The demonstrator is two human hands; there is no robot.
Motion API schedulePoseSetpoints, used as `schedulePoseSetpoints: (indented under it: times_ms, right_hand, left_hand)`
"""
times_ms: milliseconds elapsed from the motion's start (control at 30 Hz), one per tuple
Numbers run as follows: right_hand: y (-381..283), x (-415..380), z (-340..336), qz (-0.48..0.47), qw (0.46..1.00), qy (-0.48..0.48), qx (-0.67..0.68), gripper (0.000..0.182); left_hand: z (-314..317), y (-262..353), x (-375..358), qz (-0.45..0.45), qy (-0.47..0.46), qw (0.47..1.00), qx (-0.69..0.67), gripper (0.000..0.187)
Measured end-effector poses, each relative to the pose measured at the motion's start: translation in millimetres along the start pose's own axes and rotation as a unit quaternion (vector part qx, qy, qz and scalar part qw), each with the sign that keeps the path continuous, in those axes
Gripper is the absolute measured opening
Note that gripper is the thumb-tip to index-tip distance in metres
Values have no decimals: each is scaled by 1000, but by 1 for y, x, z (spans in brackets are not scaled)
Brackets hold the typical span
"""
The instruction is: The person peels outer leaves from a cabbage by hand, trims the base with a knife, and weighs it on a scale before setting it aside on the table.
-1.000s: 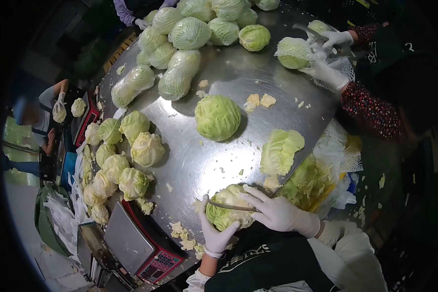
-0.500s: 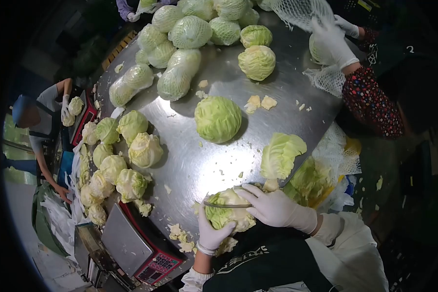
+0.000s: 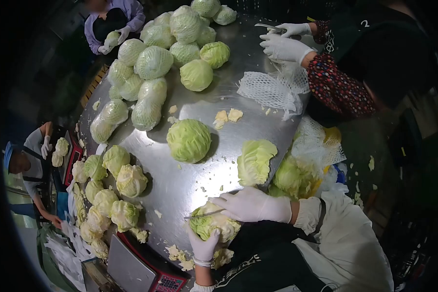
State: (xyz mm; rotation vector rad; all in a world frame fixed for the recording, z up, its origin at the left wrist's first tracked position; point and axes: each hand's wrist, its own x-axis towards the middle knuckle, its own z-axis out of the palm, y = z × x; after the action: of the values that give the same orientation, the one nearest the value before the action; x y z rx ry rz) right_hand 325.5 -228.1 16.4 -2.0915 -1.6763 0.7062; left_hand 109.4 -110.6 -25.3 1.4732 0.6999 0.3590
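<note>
At the near edge of the table, my left hand (image 3: pixel 203 246) is closed round the lower left side of a cabbage (image 3: pixel 220 228), steadying it. My right hand (image 3: pixel 258 205) is closed on a knife (image 3: pixel 205 214), whose thin blade lies across the top of that cabbage. The knife's handle is hidden in my fingers. Just beyond my right hand rests a loose cabbage leaf (image 3: pixel 256 161). A whole green cabbage (image 3: pixel 189 140) sits further out on the metal table (image 3: pixel 214 170). Both my hands wear white gloves.
Trimmed cabbages (image 3: pixel 131 180) cluster at left beside a scale (image 3: pixel 131 265). Net-wrapped cabbages (image 3: pixel 154 62) are piled at the far side. A co-worker's gloved hands (image 3: pixel 287 46) work at upper right near white netting (image 3: pixel 270 92). Leaf waste (image 3: pixel 292 177) lies beyond the table's right edge.
My view has turned, shifting the near cabbage left in the picture; the knife still lies across it. The co-worker at upper right now holds a blade, and the netting lies on the table.
</note>
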Motion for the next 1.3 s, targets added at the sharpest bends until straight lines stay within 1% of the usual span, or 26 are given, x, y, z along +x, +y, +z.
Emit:
schedulePoseSetpoints:
  times_ms: [33, 67, 100, 133, 167, 233, 267, 300, 333, 367, 433, 467, 500, 567, 600, 667, 700, 767, 800, 933, 1000, 1033, 1133, 1200, 1267, 1300]
  right_hand:
    - [1, 4, -11, 22, 998, -53, -17, 39]
    - [10, 7, -14, 21, 998, -49, -18, 39]
    - [24, 12, -14, 33, 999, -13, 18, 37]
    - [32, 16, -12, 46, 997, 23, 54, 35]
    - [36, 19, -7, 44, 997, 24, 53, 35]
    - [42, 23, 2, 69, 994, 48, 74, 34]
    - [52, 25, 11, 68, 994, 48, 74, 34]
    - [65, 26, 22, 95, 992, 29, 81, 38]
    - [72, 26, 28, 119, 989, 9, 89, 43]
    - [66, 24, 25, 112, 990, 5, 91, 43]
    - [49, 13, 20, 162, 981, 21, 103, 48]
    - [44, 7, 18, 162, 977, 62, 122, 53]
    - [41, 1, 20, 155, 979, 60, 121, 53]
    - [30, -12, 26, 93, 968, 185, 140, 53]
    - [19, -23, 26, 89, 969, 182, 142, 53]
    - [-11, -48, 17, 105, 975, 103, 165, 55]
    - [-17, -56, 26, 83, 978, 93, 166, 56]
    - [-31, -67, 38, 43, 976, 137, 161, 55]
    - [-36, -73, 39, 35, 982, 134, 126, 56]
    - [-42, -79, 50, 20, 985, 164, 55, 56]
    - [-41, -78, 50, 26, 986, 161, 30, 55]
    - [-42, -77, 49, 27, 987, 157, 8, 55]
    - [-44, -70, 36, 69, 990, 121, 25, 55]
    - [-40, -61, 40, 72, 989, 131, 2, 55]
    - [-39, -53, 40, 77, 986, 135, -62, 49]
    - [-35, -49, 38, 79, 985, 138, -64, 49]
  left_hand:
    - [4, 4, -5, 55, -23, 994, 92, 98]
    - [7, 6, -8, 109, -47, 976, 184, 104]
    - [9, 5, -9, 111, -45, 975, 186, 104]
    - [11, 2, -8, 85, -44, 988, 119, 109]
    - [13, 1, -8, 59, -44, 996, 50, 114]
    - [7, 0, -16, 57, -40, 995, 65, 117]
    - [3, -7, -23, 85, -58, 992, 68, 117]
    - [-3, -16, -31, 115, -77, 988, 72, 117]
    - [-7, -26, -39, 113, -86, 988, 56, 119]
    - [-9, -33, -45, 111, -78, 989, 59, 119]
    - [-11, -42, -60, 119, -15, 990, 75, 122]
    - [-2, -18, -63, 86, 14, 995, 44, 121]
    - [-2, -19, -61, 87, 21, 995, 46, 121]
    - [-3, -23, -59, 93, 100, 990, -19, 116]
    - [-4, -22, -59, 80, 121, 989, -6, 111]
    - [0, -18, -55, 67, 142, 988, -5, 110]
    - [3, -17, -55, 52, 161, 986, -5, 109]
    - [4, -22, -55, 62, 162, 984, 29, 107]
    - [4, -25, -56, 71, 162, 982, 64, 105]
    - [19, -17, -52, 89, 172, 978, 75, 102]
    - [34, 5, -47, 71, 172, 983, 5, 97]
    - [33, 3, -47, 70, 170, 983, 4, 97]
    - [29, -10, -45, 73, 171, 981, 47, 93]
    - [25, -18, -42, 133, 160, 961, 185, 88]
    - [27, -17, -38, 134, 166, 961, 174, 85]
    - [30, -16, -38, 127, 175, 962, 166, 82]
